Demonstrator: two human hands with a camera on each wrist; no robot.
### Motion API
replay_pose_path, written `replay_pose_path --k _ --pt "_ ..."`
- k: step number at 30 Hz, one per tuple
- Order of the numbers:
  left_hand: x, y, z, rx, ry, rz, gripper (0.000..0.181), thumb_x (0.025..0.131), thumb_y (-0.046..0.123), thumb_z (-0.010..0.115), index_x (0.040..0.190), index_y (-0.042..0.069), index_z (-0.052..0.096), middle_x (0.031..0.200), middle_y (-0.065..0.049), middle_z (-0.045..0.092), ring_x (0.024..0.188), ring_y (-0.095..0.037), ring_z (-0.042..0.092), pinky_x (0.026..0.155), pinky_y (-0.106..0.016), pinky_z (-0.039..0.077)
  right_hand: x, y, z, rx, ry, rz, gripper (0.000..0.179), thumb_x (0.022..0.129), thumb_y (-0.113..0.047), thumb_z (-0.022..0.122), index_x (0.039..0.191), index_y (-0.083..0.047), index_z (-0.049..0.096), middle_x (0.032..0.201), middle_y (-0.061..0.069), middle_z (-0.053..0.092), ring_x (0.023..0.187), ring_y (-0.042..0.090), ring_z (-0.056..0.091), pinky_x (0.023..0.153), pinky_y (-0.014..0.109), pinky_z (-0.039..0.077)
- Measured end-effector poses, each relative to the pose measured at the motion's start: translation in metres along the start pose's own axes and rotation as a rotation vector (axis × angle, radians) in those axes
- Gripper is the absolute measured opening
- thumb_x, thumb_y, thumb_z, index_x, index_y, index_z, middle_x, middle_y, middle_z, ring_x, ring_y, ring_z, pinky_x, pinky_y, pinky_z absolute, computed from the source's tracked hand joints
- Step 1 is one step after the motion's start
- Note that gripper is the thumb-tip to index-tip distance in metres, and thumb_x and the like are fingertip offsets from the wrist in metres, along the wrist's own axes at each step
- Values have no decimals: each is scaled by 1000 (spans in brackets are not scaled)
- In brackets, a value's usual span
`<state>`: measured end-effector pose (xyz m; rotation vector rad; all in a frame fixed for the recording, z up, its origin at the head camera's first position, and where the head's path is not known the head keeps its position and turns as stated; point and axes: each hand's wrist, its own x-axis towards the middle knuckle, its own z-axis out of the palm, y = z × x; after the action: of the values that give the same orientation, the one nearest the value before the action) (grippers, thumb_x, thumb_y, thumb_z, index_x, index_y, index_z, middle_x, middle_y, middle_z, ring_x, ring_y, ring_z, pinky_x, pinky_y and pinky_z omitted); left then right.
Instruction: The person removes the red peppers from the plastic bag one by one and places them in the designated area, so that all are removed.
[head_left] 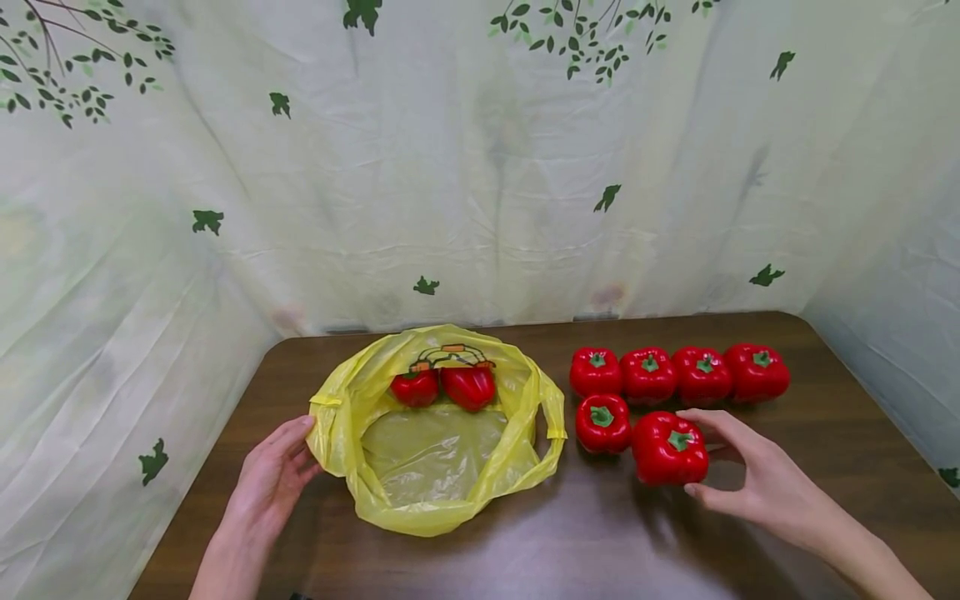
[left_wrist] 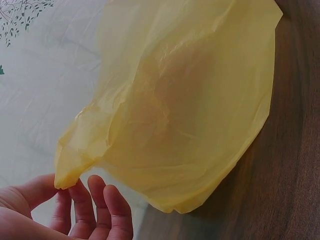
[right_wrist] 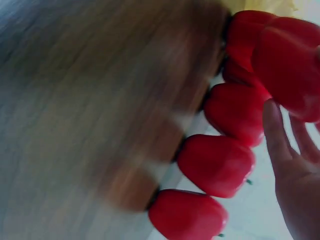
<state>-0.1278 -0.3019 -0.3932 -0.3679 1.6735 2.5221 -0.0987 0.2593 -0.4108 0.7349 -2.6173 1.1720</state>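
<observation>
Your left hand [head_left: 273, 479] pinches the side of the yellow bag [head_left: 412, 518] between thumb and fingertips, at the side facing the left edge of the tabletop [head_left: 525, 554]. This grip appears intended to steady the bag and keep its mouth spread. The bag sits left of the tabletop's middle; inside, a left pepper [head_left: 415, 388] and a right pepper [head_left: 468, 387] lie against its far wall.

Your right hand [head_left: 765, 475] holds a red pepper [head_left: 660, 450] by its side, thumb nearest the near edge, fingers opposite; the stem is left uncovered. A shadow beneath suggests that it is raised.

The row of four peppers [head_left: 702, 375] follows the far edge toward the far right corner, probably for orderly reach. A single pepper [head_left: 600, 437] stands in front of the row's left end.
</observation>
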Motion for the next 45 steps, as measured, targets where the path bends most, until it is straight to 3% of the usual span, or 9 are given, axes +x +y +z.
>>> replay_pose_path --k 7,15,26,38,42,45 --pt "-1 -2 0 3 -6 10 21 103 14 53 93 15 72 94 3 71 85 -12 65 74 -32 52 -2 14 4 -96 39 76 78 70 -10 90 137 -13 50 123 -1 59 92 8 65 79 13 48" --pt "0 -2 2 23 8 1 21 103 16 53 92 17 71 94 3 71 85 -12 64 75 -33 51 5 24 10 -103 26 149 75 71 -8 89 135 -12 49 123 5 61 92 12 68 76 22 54" --pt "0 -3 5 15 12 -6 20 102 16 55 92 16 72 94 3 71 85 -12 64 75 -33 52 15 30 13 -12 23 162 75 73 1 85 137 -7 47 127 6 52 98 21 65 76 24 55" --pt "-1 -3 7 24 8 -3 20 102 16 55 92 16 72 93 3 71 84 -12 64 75 -33 52 15 28 14 46 26 209 82 78 -7 84 145 -7 38 134 16 48 103 33 64 77 34 56" --pt "-1 -4 7 25 2 3 20 102 15 55 91 16 72 92 3 71 84 -12 64 74 -33 52 14 28 12 23 16 218 85 78 -12 85 147 -8 35 134 15 48 104 33 63 79 33 56" --pt "-1 -4 8 27 6 0 20 102 16 55 92 16 72 93 3 71 84 -12 64 74 -33 52 14 26 10 -27 25 196 85 78 -15 86 147 -10 37 133 12 50 104 28 63 82 24 53"
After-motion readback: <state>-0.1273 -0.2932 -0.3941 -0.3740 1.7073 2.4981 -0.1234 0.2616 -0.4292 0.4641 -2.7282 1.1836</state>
